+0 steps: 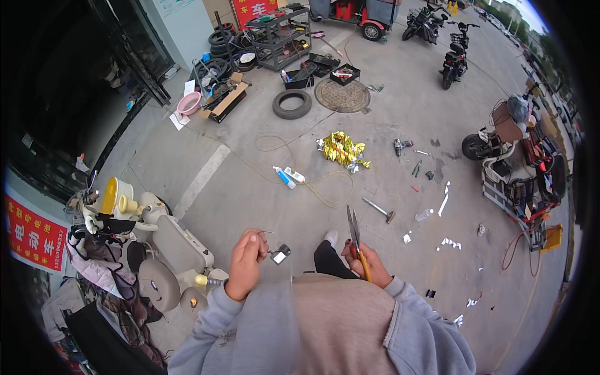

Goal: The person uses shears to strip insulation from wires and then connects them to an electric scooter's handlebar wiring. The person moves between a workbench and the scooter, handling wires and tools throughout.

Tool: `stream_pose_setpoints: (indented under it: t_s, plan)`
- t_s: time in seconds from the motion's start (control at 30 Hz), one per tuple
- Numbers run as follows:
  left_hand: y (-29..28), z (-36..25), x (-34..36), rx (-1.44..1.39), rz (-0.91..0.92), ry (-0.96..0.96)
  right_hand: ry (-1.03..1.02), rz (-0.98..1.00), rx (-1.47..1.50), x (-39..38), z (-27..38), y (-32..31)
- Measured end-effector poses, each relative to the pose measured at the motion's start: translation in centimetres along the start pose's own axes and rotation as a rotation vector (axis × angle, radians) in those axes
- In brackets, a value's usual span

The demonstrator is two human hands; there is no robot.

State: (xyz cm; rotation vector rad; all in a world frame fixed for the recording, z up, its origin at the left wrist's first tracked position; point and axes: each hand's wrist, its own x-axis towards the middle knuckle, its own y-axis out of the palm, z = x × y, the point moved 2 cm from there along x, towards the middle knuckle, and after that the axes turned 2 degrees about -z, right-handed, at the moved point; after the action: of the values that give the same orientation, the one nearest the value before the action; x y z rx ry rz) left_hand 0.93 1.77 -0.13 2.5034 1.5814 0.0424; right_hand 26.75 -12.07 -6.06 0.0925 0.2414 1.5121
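Observation:
My left hand [245, 261] is closed in a pinch, with a thin wire-like end sticking out past the fingertips. Right beside those fingers is a small black part with a white label [280, 254], which seems to hang from them. My right hand [370, 262] is wrapped round the orange handles of a pair of scissors [354, 232]. Their long dark blades point away from me and stand slightly apart. Some space lies between the scissors and the black part.
Beyond my hands lie a hammer [380, 210], a power drill [402, 146], two bottles [289, 176], crumpled gold foil [342, 150] and a tyre [292, 104]. A pale scooter [181, 240] stands close on the left, a stripped one [515, 169] at the right. White scraps [450, 243] litter the ground.

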Motion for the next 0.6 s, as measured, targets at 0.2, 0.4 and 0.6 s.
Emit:
stream_pose_setpoints:
  t_s: [0.2, 0.4, 0.6]
  plan:
    - [3.9, -2.3, 16.3, -0.020, -0.017, -0.032, -0.083, 0.023, -0.068, 16.1, 5.7, -9.6]
    - [7.9, -3.0, 30.7, 0.102, 0.098, -0.057, 0.053, 0.082, 0.083, 30.1, 10.5, -16.1]
    - [14.6, -0.6, 48.6, 0.297, 0.415, -0.073, 0.001, 0.179, 0.089, 46.4, 15.6, -22.9]
